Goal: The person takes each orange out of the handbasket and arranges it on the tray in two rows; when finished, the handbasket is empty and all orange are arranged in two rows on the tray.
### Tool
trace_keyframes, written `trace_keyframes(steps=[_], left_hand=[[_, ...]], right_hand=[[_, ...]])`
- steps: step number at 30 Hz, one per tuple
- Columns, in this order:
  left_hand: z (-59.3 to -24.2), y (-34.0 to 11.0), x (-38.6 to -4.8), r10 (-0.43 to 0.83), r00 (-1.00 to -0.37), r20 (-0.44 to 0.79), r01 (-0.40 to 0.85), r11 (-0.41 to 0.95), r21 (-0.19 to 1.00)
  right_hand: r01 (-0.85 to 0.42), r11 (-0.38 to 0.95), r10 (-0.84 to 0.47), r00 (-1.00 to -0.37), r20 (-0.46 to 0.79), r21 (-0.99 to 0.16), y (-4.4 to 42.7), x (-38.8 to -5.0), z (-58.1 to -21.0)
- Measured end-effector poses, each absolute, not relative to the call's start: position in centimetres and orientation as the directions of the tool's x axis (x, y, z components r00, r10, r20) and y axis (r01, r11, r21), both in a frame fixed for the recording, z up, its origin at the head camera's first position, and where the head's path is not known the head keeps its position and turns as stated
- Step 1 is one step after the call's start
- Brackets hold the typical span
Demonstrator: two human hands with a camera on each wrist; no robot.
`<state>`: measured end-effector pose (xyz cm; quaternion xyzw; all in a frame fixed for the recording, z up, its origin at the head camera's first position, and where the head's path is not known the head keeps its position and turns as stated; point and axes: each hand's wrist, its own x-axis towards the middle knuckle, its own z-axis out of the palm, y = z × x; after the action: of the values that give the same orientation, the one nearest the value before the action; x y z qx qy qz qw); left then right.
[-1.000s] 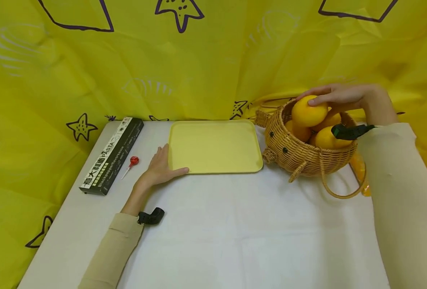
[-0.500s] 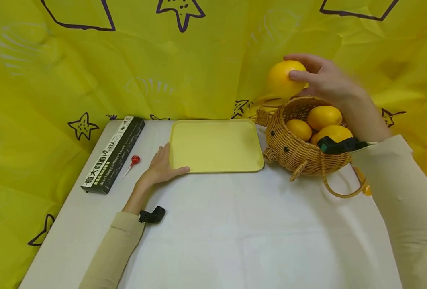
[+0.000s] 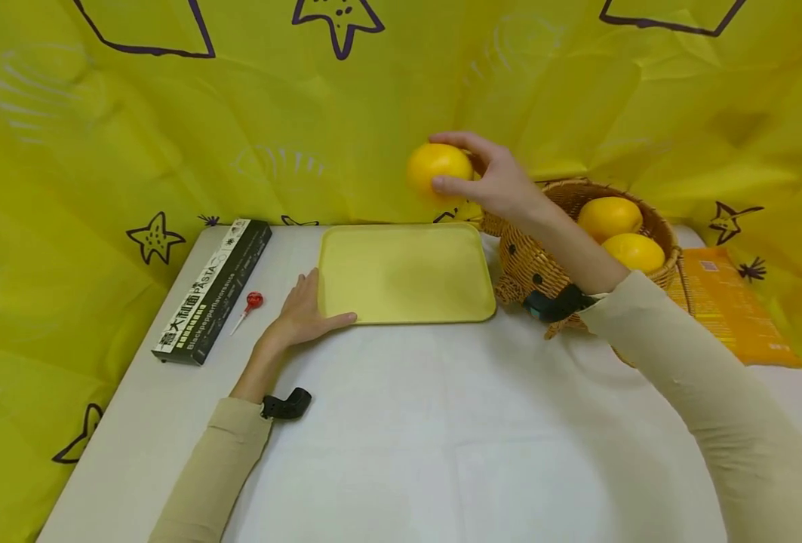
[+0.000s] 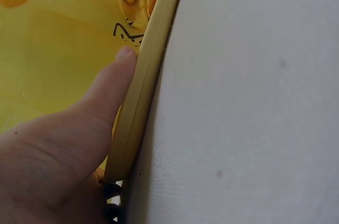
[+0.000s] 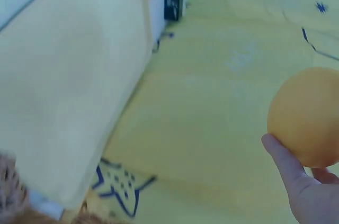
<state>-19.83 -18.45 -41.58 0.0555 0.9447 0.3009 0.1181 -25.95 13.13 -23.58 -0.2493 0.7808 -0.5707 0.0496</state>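
held fruit: smooth, slight gloss. tray: smooth, plastic-looking, semi-matt. basket: rough woven wicker. table: matt cloth top, faint creases. backdrop: thin crinkly sheet w/ sheen. box: printed card.

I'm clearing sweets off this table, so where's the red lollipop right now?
In the head view, the red lollipop lies on the left part of the white table, between the black pasta box and the left hand.

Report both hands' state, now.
Left hand: open, touching the yellow tray.
Right hand: holding a round yellow-orange fruit.
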Motion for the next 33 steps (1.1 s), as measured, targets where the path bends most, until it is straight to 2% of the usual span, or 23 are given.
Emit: trace_keyframes(steps=[8, 13, 18, 27, 33], left_hand=[[-41.4, -18.2, -19.5, 0.184, -0.968, -0.168, 0.051, 0.808, 0.586], [-41.4, -18.0, -19.6, 0.201, -0.974, -0.103, 0.103, 0.801, 0.589], [-41.7, -17.4, -19.7, 0.217, -0.975, -0.049, 0.146, 0.79, 0.596], [-41.2, -17.0, -19.1, 0.185, -0.97, -0.157, 0.064, 0.821, 0.567], [-41.3, -17.2, -18.9, 0.178, -0.971, -0.159, 0.061, 0.829, 0.556]], right_hand=[[-0.374, 0.269, -0.52, -0.832, 0.193, -0.887, 7.8, -26.7, -25.4], [-0.421, 0.383, -0.555, -0.816, 0.16, -0.822, 4.4, -28.0, -27.1], [-0.432, 0.488, -0.542, -0.831, 0.124, -0.759, 2.2, -29.8, -29.8], [-0.349, 0.393, -0.512, -0.851, 0.113, -0.851, 0.1, -32.2, -34.2], [-0.331, 0.441, -0.478, -0.874, 0.094, -0.834, -1.5, -32.5, -36.3]])
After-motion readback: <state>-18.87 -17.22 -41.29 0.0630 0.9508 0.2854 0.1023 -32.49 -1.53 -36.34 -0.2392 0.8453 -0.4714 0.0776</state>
